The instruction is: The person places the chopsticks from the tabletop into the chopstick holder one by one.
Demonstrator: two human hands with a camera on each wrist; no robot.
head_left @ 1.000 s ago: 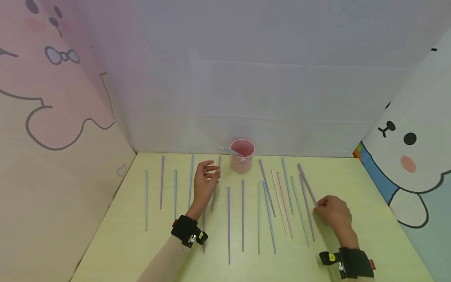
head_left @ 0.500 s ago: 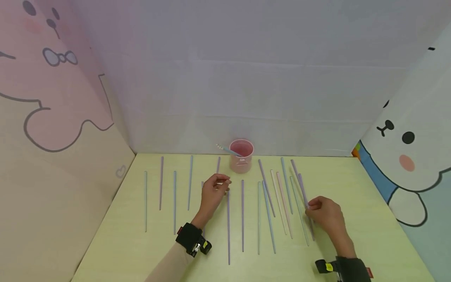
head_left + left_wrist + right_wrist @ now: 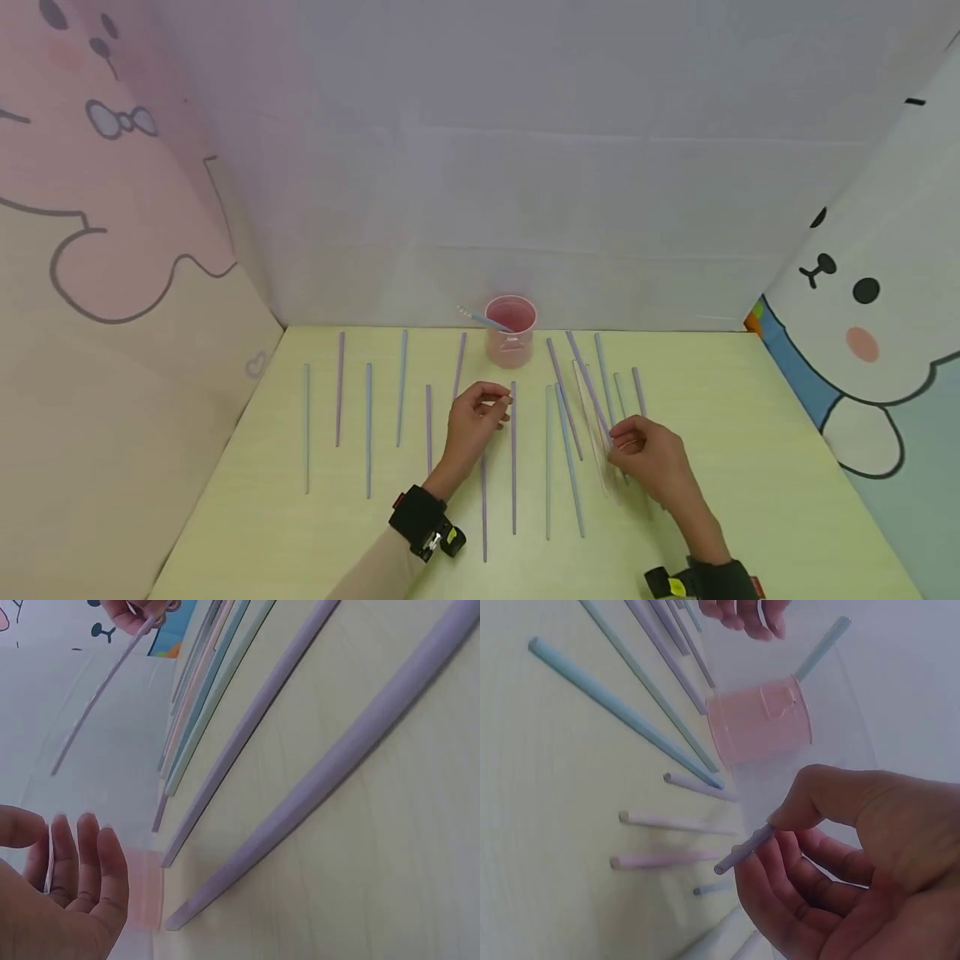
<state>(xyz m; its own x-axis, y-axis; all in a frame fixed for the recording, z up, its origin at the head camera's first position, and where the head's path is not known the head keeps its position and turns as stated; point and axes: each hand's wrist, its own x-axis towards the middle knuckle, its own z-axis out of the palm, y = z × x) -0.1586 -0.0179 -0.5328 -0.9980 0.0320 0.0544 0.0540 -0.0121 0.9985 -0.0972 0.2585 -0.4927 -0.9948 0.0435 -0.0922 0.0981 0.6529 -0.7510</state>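
Observation:
My right hand (image 3: 651,454) pinches a purple straw (image 3: 588,375) near its lower end, between thumb and fingers. The straw (image 3: 742,849) is raised off the table and tilts up to the left, over other straws. My left hand (image 3: 474,425) hovers over the middle straws, its fingers (image 3: 88,851) loosely bent with nothing between them. Just beyond it stands a pink cup (image 3: 510,348) with a light blue straw (image 3: 480,317) leaning out, pale bands near its top. Purple (image 3: 513,458), blue (image 3: 570,467) and green straws (image 3: 548,467) lie around the hands.
Several more straws lie apart on the left of the pale yellow table (image 3: 247,542), including a green straw (image 3: 307,429) and a blue straw (image 3: 368,433). A white back wall (image 3: 480,192) rises behind the cup. Printed panels flank both sides.
My right hand has moved left with the purple straw, carrying it over the neighbouring straws. My left hand has shifted right and nearer to me, away from the straws on the left.

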